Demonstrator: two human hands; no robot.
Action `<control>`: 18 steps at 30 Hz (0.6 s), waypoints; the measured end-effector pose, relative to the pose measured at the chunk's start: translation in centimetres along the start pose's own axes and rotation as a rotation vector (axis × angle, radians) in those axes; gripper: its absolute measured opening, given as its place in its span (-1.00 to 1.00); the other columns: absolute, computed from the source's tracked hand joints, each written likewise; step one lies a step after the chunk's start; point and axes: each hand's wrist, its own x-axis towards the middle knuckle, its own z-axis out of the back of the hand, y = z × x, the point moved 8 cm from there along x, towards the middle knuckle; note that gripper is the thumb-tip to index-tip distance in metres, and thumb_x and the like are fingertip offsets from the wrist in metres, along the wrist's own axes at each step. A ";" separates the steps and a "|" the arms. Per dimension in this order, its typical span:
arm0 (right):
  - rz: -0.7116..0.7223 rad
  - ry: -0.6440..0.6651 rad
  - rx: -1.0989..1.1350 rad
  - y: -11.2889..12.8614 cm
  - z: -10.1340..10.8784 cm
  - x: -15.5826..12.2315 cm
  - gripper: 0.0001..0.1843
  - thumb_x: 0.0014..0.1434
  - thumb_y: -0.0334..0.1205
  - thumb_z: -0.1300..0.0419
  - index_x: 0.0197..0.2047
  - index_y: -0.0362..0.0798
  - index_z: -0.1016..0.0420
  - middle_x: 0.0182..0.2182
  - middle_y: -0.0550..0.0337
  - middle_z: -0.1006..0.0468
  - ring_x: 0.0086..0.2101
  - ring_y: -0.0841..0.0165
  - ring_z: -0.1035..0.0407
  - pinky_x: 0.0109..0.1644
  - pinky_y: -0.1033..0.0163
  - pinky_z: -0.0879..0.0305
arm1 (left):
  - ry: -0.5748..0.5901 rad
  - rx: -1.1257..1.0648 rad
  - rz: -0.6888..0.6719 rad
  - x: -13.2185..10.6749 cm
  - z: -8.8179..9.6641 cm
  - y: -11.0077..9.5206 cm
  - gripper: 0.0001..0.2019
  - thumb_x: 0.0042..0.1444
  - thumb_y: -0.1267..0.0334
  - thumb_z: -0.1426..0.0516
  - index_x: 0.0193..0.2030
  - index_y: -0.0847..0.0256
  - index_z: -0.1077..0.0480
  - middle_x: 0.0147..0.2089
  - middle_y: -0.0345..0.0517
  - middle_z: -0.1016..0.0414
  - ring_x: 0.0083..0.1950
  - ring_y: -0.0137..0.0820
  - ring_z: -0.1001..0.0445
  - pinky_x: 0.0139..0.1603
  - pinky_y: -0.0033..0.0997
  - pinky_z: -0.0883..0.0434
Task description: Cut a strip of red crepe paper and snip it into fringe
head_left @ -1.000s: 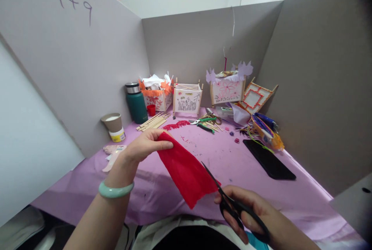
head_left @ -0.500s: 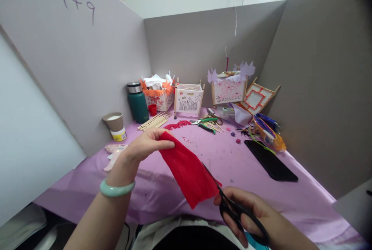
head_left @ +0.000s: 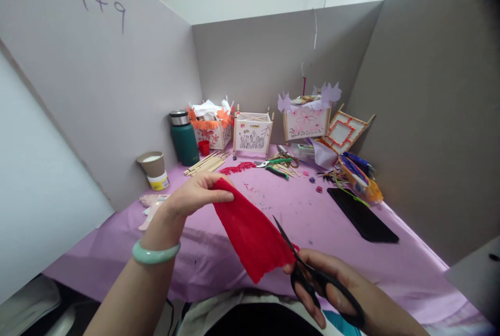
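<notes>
My left hand pinches the upper left corner of a sheet of red paper, with the thumb on top. The sheet slants down to the right above the purple tablecloth. Black-handled scissors are in my right hand, fingers through the loops. Their dark blades lie along the right edge of the red sheet near its lower corner, pointing up and left. The blades look slightly parted. Part of the lower blade is hidden by the paper.
Behind the paper lie a red fringed strip, green-handled pliers and wooden sticks. Decorated lanterns line the grey partition. A green bottle and a paper cup stand left; a black phone-like slab lies right.
The scissors' handles have spread a little and the blades have parted slightly at the paper's right edge. The paper's lower end has shifted slightly down and left. My left hand keeps its hold.
</notes>
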 end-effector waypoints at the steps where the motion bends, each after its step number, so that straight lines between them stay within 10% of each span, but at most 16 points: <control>1: 0.006 0.005 0.006 0.1 -0.1 0.1 -0.43 0.08 0.18 -0.20 -0.04 -0.12 -0.35 -0.45 0.23 -0.40 -0.52 0.52 -0.22 -0.41 0.38 -0.07 | 0.002 0.001 -0.004 0.0 0.0 -0.1 -0.86 -0.08 0.26 -0.31 -0.37 0.27 -0.55 -0.38 -0.11 -0.56 -0.38 -0.46 -0.47 -0.31 -0.50 -0.42; 18: -0.045 -0.049 0.056 -0.5 0.6 0.1 -0.45 -0.01 0.13 -0.31 -0.11 -0.12 -0.39 -0.50 0.31 -0.32 -0.60 0.61 -0.08 -0.54 0.47 0.03 | -0.027 0.057 -0.029 0.0 0.2 -0.6 -0.83 -0.09 0.23 -0.31 -0.39 0.28 -0.52 -0.41 -0.13 -0.53 -0.38 -0.47 -0.45 -0.32 -0.50 -0.41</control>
